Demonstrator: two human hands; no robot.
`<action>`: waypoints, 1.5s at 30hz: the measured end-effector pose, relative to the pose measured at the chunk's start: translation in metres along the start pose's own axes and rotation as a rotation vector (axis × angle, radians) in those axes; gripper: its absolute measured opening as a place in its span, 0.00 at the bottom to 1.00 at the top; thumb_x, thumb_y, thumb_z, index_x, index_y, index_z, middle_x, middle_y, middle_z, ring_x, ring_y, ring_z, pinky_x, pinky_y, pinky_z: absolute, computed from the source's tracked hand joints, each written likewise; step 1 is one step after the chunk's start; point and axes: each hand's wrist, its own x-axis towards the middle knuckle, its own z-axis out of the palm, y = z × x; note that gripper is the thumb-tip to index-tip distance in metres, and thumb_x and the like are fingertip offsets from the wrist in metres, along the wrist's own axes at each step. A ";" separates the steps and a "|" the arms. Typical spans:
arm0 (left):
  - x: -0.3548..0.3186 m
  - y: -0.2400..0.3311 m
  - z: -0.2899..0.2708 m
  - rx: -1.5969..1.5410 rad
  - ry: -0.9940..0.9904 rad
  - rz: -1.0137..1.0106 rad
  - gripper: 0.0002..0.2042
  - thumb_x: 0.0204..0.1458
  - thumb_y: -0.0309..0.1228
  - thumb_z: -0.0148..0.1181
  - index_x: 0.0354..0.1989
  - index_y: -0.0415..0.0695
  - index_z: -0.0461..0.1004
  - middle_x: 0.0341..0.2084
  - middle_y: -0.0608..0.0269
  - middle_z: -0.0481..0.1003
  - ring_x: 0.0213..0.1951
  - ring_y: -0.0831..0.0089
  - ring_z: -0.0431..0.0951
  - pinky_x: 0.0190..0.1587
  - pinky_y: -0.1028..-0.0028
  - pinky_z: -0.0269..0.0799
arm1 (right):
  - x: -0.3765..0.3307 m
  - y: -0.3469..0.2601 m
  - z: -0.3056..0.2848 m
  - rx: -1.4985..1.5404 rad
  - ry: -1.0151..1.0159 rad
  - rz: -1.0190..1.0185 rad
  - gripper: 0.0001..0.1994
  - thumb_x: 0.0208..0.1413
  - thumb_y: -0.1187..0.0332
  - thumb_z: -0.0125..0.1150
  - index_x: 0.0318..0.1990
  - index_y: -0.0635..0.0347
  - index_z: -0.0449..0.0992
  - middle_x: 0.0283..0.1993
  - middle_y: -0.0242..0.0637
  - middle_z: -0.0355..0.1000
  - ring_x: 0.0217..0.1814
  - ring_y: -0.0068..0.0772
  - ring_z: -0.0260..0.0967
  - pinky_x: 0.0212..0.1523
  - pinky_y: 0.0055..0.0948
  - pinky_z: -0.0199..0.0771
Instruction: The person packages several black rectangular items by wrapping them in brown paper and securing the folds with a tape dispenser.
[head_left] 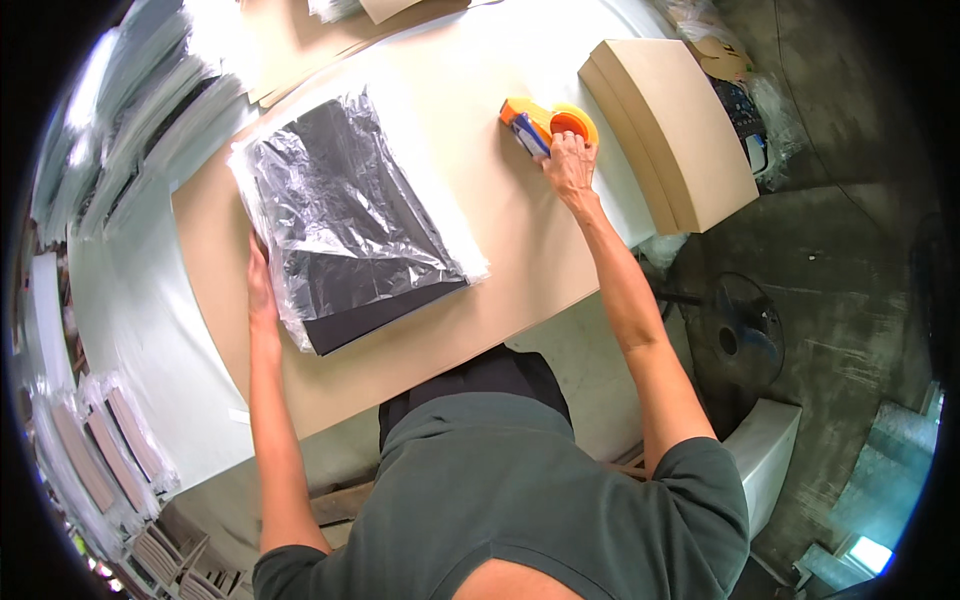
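Note:
A stack of black sheets in clear plastic wrap (345, 200) lies tilted on a large brown cardboard sheet (520, 240). My left hand (261, 280) rests along the left edge of this wrapped stack, its fingers partly hidden behind the plastic. At the right, my right hand (572, 165) has its fingers closed round an orange and blue tape dispenser (528, 125). The dispenser is over the far right part of the cardboard. A strip of black at the stack's near end shows outside the plastic.
Folded brown cardboard (675, 135) stands at the right table edge. Plastic-wrapped stacks (130, 130) fill the far left, with more wrapped bundles (110, 450) at the near left. A fan (740, 330) stands on the floor at the right. More cardboard (300, 50) lies at the back.

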 end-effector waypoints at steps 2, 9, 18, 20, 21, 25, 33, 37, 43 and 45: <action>-0.028 -0.006 -0.028 -0.012 0.021 -0.033 0.30 0.60 0.49 0.51 0.62 0.38 0.61 0.53 0.58 0.70 0.51 0.68 0.73 0.51 0.68 0.70 | 0.008 -0.005 -0.017 0.051 0.056 -0.042 0.21 0.40 0.61 0.71 0.41 0.61 0.75 0.40 0.43 0.72 0.48 0.42 0.68 0.50 0.45 0.61; -0.052 -0.007 0.011 0.084 0.345 -0.180 0.25 0.55 0.45 0.54 0.55 0.37 0.68 0.40 0.59 0.73 0.36 0.70 0.76 0.35 0.71 0.74 | 0.037 0.059 -0.129 0.063 0.264 0.144 0.20 0.44 0.56 0.67 0.41 0.60 0.77 0.40 0.45 0.76 0.43 0.45 0.74 0.47 0.45 0.67; -0.056 0.006 0.008 0.097 0.415 -0.152 0.28 0.53 0.48 0.57 0.54 0.36 0.68 0.40 0.57 0.73 0.36 0.69 0.76 0.37 0.72 0.73 | 0.089 0.083 -0.169 0.053 0.295 0.442 0.27 0.47 0.48 0.66 0.45 0.64 0.78 0.45 0.50 0.76 0.48 0.51 0.74 0.50 0.41 0.71; -0.051 0.004 0.023 0.096 0.403 -0.164 0.28 0.53 0.48 0.57 0.53 0.36 0.68 0.40 0.57 0.74 0.36 0.69 0.76 0.37 0.71 0.73 | 0.097 0.129 -0.155 -0.049 0.320 0.463 0.27 0.47 0.48 0.66 0.46 0.63 0.78 0.47 0.50 0.75 0.50 0.51 0.73 0.51 0.42 0.70; -0.050 0.005 0.038 0.136 0.438 -0.203 0.27 0.53 0.48 0.57 0.52 0.36 0.69 0.38 0.57 0.74 0.35 0.70 0.76 0.36 0.72 0.73 | 0.095 0.159 -0.146 -0.234 0.286 0.422 0.27 0.47 0.48 0.66 0.46 0.62 0.77 0.47 0.49 0.75 0.50 0.50 0.72 0.50 0.44 0.70; -0.059 0.018 0.022 0.181 0.448 -0.184 0.26 0.54 0.49 0.56 0.49 0.36 0.70 0.36 0.59 0.74 0.35 0.70 0.76 0.35 0.72 0.73 | 0.081 0.099 -0.105 -0.399 0.525 0.271 0.23 0.47 0.51 0.66 0.42 0.62 0.75 0.45 0.47 0.72 0.52 0.50 0.69 0.52 0.52 0.65; -0.058 0.014 0.038 0.106 0.418 -0.235 0.26 0.56 0.49 0.54 0.54 0.39 0.68 0.41 0.58 0.72 0.40 0.68 0.74 0.41 0.68 0.72 | -0.022 0.013 0.010 0.162 -0.173 0.478 0.23 0.39 0.54 0.73 0.37 0.61 0.75 0.42 0.44 0.73 0.48 0.50 0.68 0.46 0.57 0.63; -0.055 0.010 0.017 0.088 0.501 -0.281 0.28 0.55 0.50 0.54 0.57 0.40 0.66 0.43 0.57 0.72 0.42 0.67 0.74 0.43 0.68 0.73 | -0.012 0.010 -0.012 0.461 -0.265 0.590 0.22 0.36 0.59 0.77 0.35 0.65 0.75 0.33 0.48 0.76 0.37 0.46 0.75 0.38 0.42 0.72; -0.052 0.003 0.013 0.043 0.404 -0.187 0.27 0.55 0.47 0.57 0.53 0.35 0.67 0.40 0.56 0.74 0.37 0.70 0.76 0.38 0.71 0.74 | -0.016 -0.007 -0.027 0.335 -0.144 0.497 0.20 0.38 0.70 0.74 0.39 0.69 0.74 0.36 0.53 0.77 0.36 0.46 0.77 0.38 0.38 0.75; -0.048 -0.007 0.003 0.035 0.391 -0.167 0.26 0.55 0.46 0.58 0.52 0.36 0.68 0.38 0.59 0.74 0.35 0.72 0.76 0.36 0.72 0.73 | -0.017 -0.005 -0.021 0.263 -0.095 0.434 0.19 0.40 0.71 0.71 0.39 0.70 0.73 0.35 0.53 0.77 0.36 0.49 0.77 0.39 0.40 0.75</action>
